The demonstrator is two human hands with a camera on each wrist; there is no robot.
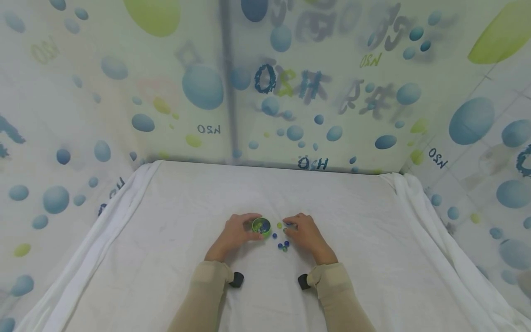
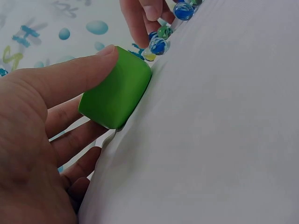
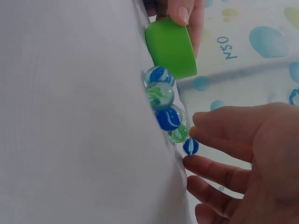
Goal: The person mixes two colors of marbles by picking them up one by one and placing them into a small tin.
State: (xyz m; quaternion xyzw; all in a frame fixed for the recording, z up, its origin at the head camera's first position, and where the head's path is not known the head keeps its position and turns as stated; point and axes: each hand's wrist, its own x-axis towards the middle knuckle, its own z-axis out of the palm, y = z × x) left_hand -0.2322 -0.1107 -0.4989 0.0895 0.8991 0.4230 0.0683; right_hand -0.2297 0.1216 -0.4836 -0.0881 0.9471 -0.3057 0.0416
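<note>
My left hand (image 1: 237,231) grips a small green cup (image 2: 117,88), thumb on one side and fingers on the other. The cup stands on the white cloth, and blue and green marbles show inside it from above. To its right my right hand (image 1: 305,231) hovers low, fingers bent loosely and spread. A blue marble (image 3: 190,146) lies between those fingertips, which do not visibly close on it. Loose glass marbles lie between the hands: a yellow-green marble (image 1: 280,225), a lone blue marble (image 1: 274,235), and a cluster with a green marble (image 1: 284,249).
White cloth (image 1: 265,290) covers the tabletop, with bunched folds (image 1: 141,184) along the left side and more folds (image 1: 415,203) on the right. A printed curtain (image 1: 265,115) with blue and green bubbles rises behind the far edge and around both sides.
</note>
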